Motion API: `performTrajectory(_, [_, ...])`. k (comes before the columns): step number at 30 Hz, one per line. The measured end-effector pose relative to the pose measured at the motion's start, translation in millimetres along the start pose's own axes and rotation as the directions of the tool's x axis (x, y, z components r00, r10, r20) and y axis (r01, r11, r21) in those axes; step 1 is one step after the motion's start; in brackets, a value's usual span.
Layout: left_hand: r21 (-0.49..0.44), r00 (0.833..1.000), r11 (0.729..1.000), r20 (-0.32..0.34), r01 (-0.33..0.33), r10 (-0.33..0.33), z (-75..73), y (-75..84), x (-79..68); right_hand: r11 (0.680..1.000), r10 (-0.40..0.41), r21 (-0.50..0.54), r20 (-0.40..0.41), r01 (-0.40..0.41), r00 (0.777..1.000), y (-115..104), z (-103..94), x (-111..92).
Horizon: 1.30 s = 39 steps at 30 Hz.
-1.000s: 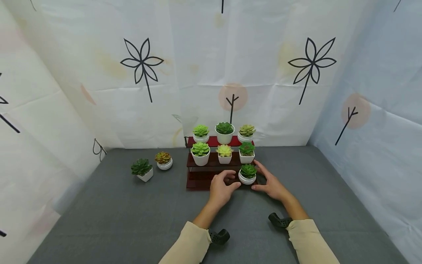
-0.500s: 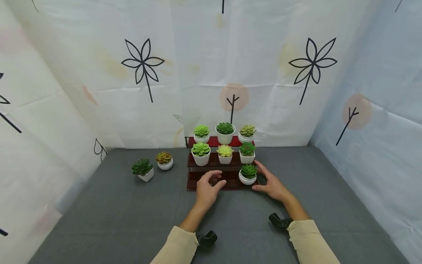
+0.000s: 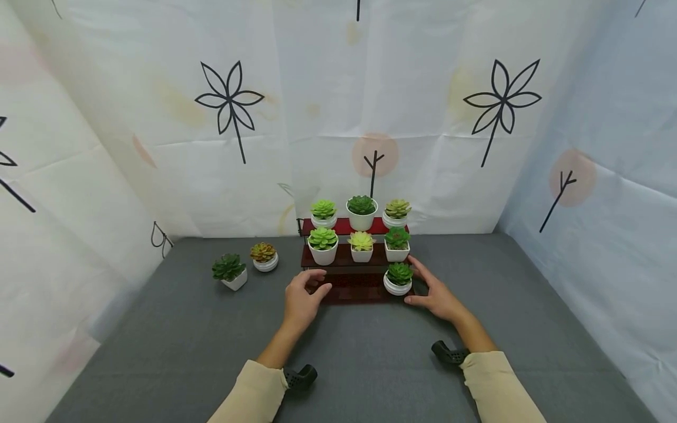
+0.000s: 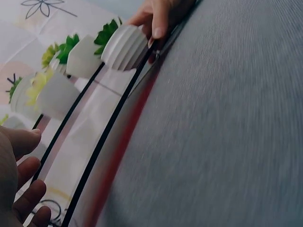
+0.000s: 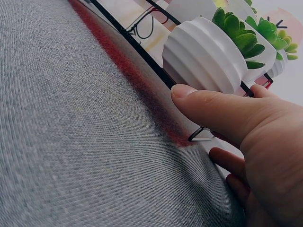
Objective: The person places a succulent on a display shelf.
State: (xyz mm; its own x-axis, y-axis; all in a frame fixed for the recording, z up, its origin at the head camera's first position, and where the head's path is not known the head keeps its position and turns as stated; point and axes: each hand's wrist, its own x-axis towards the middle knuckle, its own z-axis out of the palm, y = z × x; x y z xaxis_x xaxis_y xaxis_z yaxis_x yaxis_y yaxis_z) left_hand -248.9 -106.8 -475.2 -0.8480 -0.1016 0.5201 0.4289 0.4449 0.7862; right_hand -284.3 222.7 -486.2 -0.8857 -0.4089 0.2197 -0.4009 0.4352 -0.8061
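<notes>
A dark red tiered plant rack [image 3: 344, 289] stands near the back wall with potted succulents on its tiers. On the bottom tier, at the right end, sits a succulent in a ribbed white pot [image 3: 397, 281]. My right hand [image 3: 436, 296] grips the rack's right end beside that pot; its thumb [image 5: 203, 101] lies at the tier's front edge, and some fingers are hidden behind. My left hand [image 3: 301, 301] holds nothing, fingers loosely bent, at the left end of the bottom tier. The left wrist view shows its fingers [image 4: 31, 194] apart from the nearest pot.
Left of the rack, a dark green succulent in a tilted white pot [image 3: 230, 272] and an orange-brown succulent [image 3: 263, 257] rest on the grey cloth [image 3: 174, 329]. Three succulents stand on each upper tier. White printed fabric [image 3: 317, 117] hangs behind and at both sides.
My left hand has moved left along the front of the rack, away from the succulent at the bottom right. My right hand has stayed at the rack's right end.
</notes>
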Motion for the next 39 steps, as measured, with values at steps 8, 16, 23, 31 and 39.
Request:
performTrajectory(8, [0.09, 0.999, 0.995, -0.007, -0.032, 0.033, -30.1, -18.1, 2.2, 1.0, 0.007, -0.004, -0.002, -0.007, 1.0, -0.2, -0.2, -1.0])
performTrajectory(16, [0.18, 0.997, 0.983, 0.07, 0.028, -0.042, -66.1, -33.2, 1.0, 1.0, -0.013, 0.013, -0.005, 0.014, 1.0, 1.7, 1.4, 0.3])
performTrajectory(23, [0.241, 0.995, 0.969, 0.068, 0.06, -0.079, -86.4, -44.2, -0.4, 1.0, -0.007, -0.004, 0.006, 0.007, 1.0, -2.8, -0.3, -1.4])
performTrajectory(31, [0.328, 0.993, 0.94, 0.031, 0.095, -0.112, -104.3, -50.4, -1.1, 1.0, -0.004, -0.009, -0.002, 0.004, 1.0, -7.1, 0.8, -2.9])
performTrajectory(39, [0.406, 0.994, 0.908, -0.017, 0.104, -0.107, -124.4, -55.4, -4.7, 1.0, -0.016, -0.005, 0.004, 0.016, 1.0, -39.1, -3.7, -9.1])
